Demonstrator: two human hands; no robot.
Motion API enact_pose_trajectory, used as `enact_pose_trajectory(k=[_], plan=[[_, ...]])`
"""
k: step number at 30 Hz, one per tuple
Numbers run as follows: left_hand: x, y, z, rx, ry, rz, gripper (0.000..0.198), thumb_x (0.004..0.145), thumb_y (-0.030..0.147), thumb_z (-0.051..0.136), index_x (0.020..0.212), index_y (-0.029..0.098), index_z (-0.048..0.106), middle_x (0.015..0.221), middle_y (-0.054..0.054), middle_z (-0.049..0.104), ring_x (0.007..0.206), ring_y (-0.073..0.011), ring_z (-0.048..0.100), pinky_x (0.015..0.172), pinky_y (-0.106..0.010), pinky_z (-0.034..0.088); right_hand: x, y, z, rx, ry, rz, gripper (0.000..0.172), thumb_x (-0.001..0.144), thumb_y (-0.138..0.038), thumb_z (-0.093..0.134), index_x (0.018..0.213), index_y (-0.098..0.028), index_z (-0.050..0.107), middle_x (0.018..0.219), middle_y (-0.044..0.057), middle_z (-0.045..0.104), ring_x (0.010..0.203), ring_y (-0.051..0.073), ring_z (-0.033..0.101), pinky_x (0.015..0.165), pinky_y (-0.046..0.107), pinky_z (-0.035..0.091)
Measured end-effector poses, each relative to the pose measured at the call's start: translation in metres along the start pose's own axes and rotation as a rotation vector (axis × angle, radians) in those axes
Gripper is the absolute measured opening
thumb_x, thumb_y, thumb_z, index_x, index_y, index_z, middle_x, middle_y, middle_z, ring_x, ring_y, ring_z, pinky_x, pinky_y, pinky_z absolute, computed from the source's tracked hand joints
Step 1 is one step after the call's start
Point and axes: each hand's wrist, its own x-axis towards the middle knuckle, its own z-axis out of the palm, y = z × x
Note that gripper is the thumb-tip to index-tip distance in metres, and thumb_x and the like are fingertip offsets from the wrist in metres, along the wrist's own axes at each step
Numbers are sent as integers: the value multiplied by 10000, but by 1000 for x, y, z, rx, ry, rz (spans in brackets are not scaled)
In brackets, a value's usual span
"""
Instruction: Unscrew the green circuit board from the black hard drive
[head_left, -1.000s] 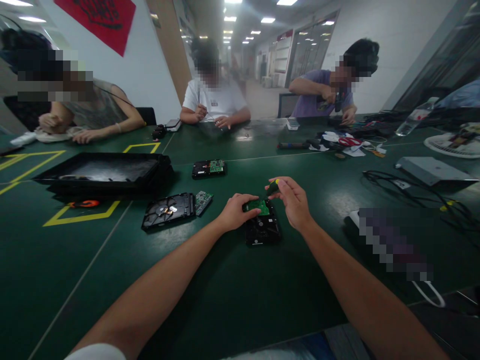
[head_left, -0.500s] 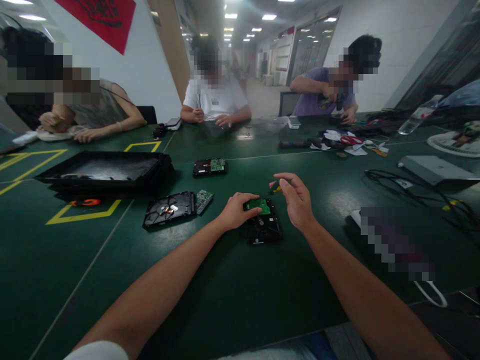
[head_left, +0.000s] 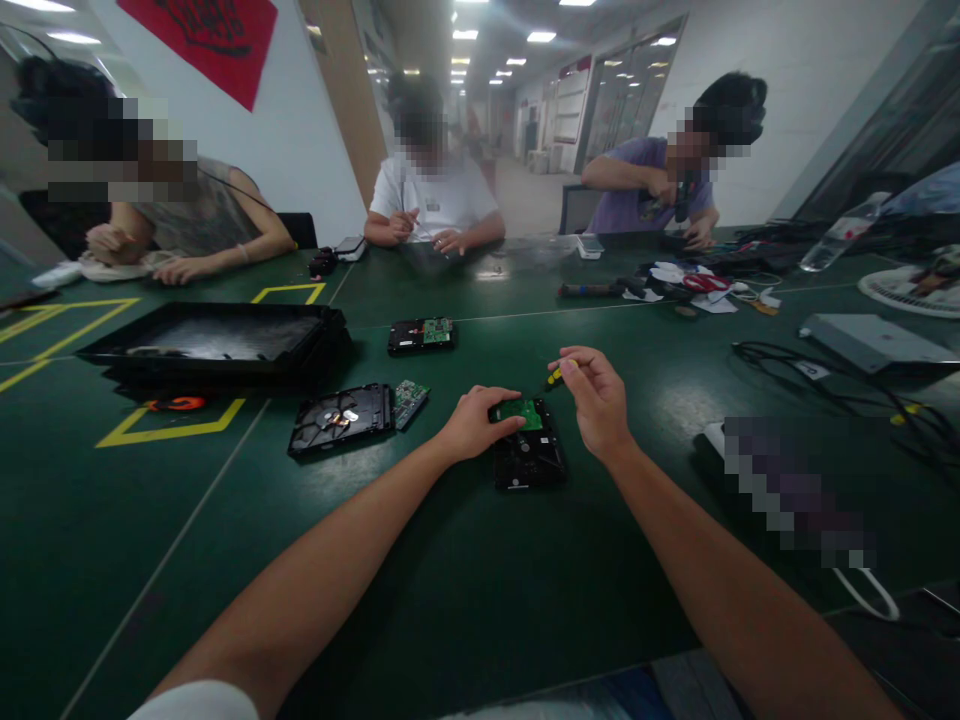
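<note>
Black hard disk drive (head_left: 529, 464), probably rigid and dense, best held by its side edges; left hand (head_left: 477, 426) clasps its far-left corner, right hand (head_left: 598, 402) pinches a screwdriver (head_left: 556, 378).

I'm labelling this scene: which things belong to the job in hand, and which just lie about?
In use:
black hard drive held by the left hand
small yellow tool in the right hand

Seemingly lying about:
black tray
water bottle
cables
silver box
</note>
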Motion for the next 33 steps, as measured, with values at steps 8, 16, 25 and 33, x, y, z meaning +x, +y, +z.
enact_pose_trajectory(k=[8,16,25,33], plan=[[0,-2,0,2,-2,0,507,925,488,741,1390,298,671,1377,-55,720,1268,-312,607,1127,-513,450,-3,-3,4,152,-48,85,233,964,-481,703,1052,-270,661,1156,41,685,965,195,730,943,423,597],[-1,1,-1,6,3,5,497,940,485,723,1394,289,666,1378,-57,715,1280,-312,597,1118,-505,458,-1,-7,1,-18,-33,4,266,989,-512,672,1156,-319,750,1162,54,708,968,209,740,969,433,576],[0,1,-2,7,-17,-6,502,938,479,727,1400,294,661,1391,-56,709,1291,-317,589,1124,-509,451,-4,-9,0,-123,-21,-19,343,1050,-551,544,1212,-327,748,1082,50,717,946,203,710,960,435,563],[0,-1,-1,14,-10,8,498,942,484,724,1394,283,665,1370,-58,721,1269,-311,600,1107,-495,461,-4,-10,1,-74,-82,63,327,991,-555,647,1135,-279,748,985,38,713,699,128,636,573,269,560]])
